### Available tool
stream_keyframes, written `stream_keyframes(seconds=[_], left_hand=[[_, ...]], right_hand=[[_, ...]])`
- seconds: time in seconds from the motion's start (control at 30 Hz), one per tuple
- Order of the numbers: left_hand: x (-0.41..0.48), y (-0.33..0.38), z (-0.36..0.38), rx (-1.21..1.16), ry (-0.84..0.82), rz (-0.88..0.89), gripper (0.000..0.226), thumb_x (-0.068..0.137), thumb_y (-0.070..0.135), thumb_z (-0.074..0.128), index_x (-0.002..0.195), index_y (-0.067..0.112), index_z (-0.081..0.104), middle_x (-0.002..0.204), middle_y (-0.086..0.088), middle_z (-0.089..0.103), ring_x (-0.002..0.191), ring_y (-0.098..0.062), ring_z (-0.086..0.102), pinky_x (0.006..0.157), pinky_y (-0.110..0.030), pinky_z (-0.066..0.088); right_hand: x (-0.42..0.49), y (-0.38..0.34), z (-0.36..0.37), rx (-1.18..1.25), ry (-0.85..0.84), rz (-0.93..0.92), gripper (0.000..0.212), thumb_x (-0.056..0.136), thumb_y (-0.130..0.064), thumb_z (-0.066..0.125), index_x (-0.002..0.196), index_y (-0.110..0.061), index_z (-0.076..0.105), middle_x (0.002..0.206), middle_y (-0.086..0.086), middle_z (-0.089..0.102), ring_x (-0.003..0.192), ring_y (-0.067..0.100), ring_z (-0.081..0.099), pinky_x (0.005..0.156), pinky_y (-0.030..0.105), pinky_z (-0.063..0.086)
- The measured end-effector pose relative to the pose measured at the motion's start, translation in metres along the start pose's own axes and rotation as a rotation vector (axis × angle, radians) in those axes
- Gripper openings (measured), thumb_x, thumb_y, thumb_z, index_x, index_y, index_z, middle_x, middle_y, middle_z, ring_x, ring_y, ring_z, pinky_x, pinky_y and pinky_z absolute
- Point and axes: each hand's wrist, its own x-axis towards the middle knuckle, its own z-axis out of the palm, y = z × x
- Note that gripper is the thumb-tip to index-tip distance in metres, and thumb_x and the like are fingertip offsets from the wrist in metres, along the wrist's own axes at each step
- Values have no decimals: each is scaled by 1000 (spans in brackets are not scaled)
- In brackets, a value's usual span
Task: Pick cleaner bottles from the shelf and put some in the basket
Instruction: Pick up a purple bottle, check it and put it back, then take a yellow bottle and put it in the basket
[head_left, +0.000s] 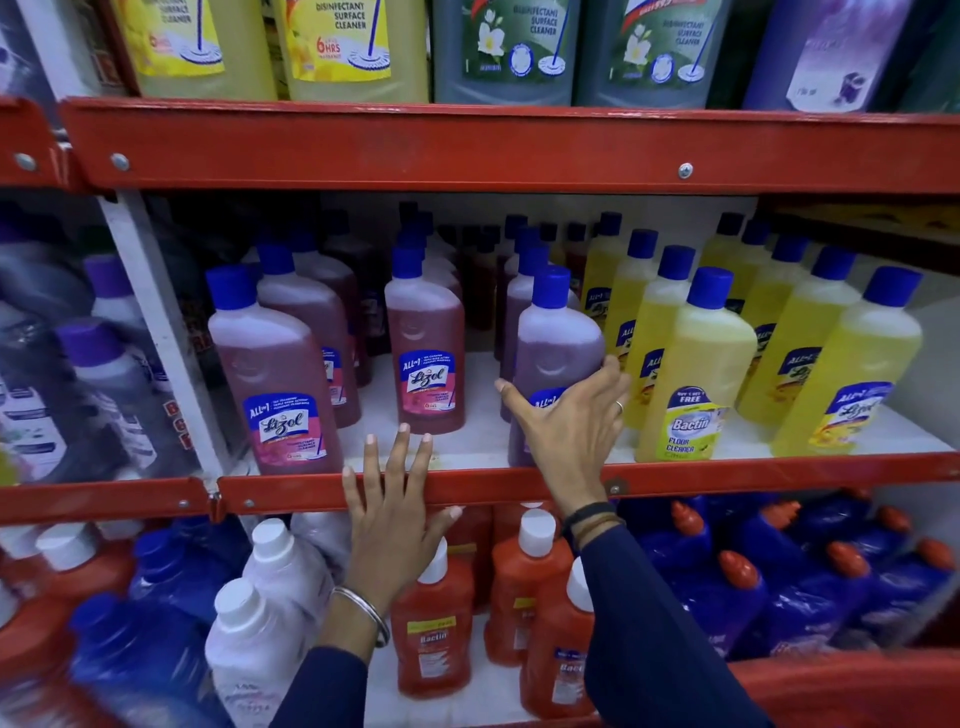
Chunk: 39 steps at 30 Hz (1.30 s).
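Note:
On the middle shelf (467, 486) stand rows of cleaner bottles with blue caps. My right hand (569, 421) wraps around the lower body of a purple cleaner bottle (553, 345) at the shelf's front edge; the bottle stands upright on the shelf. My left hand (392, 512) is spread flat with fingers apart, over the red shelf edge, just below a pink cleaner bottle (426, 358) and holding nothing. Another pink cleaner bottle (275, 379) stands to the left. No basket is in view.
Yellow cleaner bottles (691, 374) crowd the shelf right of my right hand. Large yellow and green jugs (332, 47) fill the upper shelf. Below are orange bottles (434, 639), white bottles (275, 577) and blue bottles (810, 587). A white upright (156, 332) divides the racks.

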Motion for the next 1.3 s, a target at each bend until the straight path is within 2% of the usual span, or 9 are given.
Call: stream_keyframes(seconds=[0.33,0.43,0.53,0.7,0.87,1.0,1.1,1.2,1.3], left_hand=[[-2,11,-3,-4,-15,-40,82,83,60,47,147,25,9,159,-3,2,140,-24,-19,109,-54,-12],[0,25,-2,-15,-59,2,80,85,62,41,147,28,4,159,1,-5,138,-21,-25,109,-54,-13],[2,46,2,-5,-85,30,80,85,64,35,146,30,-2,158,0,-9,136,-19,-28,109,-53,-13],[1,71,10,-9,-34,26,83,83,60,47,147,22,10,158,-6,9,144,-31,-6,109,-56,-6],[0,77,14,-4,-43,7,88,78,53,62,146,16,19,156,-9,20,143,-34,5,109,-63,7],[0,74,14,-4,-57,14,88,79,55,59,146,19,15,157,-6,16,143,-31,1,110,-61,4],[-1,74,11,-4,-58,17,88,80,61,53,147,19,15,157,-5,15,143,-30,0,110,-61,3],[-2,73,10,0,-49,24,87,77,68,32,147,22,9,158,-2,9,142,-24,-7,109,-55,-4],[-2,75,8,-12,-52,14,87,82,62,47,146,23,5,158,-2,7,141,-21,-13,112,-58,-1]], right_hand=[[-9,15,-26,62,-63,-120,105,63,-74,63,136,-9,26,127,16,42,115,29,47,90,40,47],[-8,36,-47,191,84,-154,81,71,-64,65,128,-16,34,120,11,47,108,17,45,88,28,42],[7,64,-65,224,240,-121,75,75,-52,69,127,-10,35,123,17,45,113,24,41,94,23,34],[42,97,-72,5,188,-7,103,68,-57,73,139,-2,23,138,26,35,128,39,31,106,52,30],[53,105,-63,-88,12,18,115,60,-49,78,143,-2,13,137,29,38,124,45,38,101,52,37],[59,102,-62,80,-53,8,113,62,-30,80,145,-4,8,144,23,32,129,41,34,108,52,28],[62,88,-73,304,-36,-45,107,63,-23,76,146,-15,9,144,16,32,128,33,36,108,50,34],[62,70,-97,683,-115,-30,94,61,-20,70,142,-22,23,132,10,48,114,24,54,94,40,50],[61,63,-119,1019,-318,44,80,52,-20,66,129,-14,45,108,4,65,96,22,63,81,40,53]])
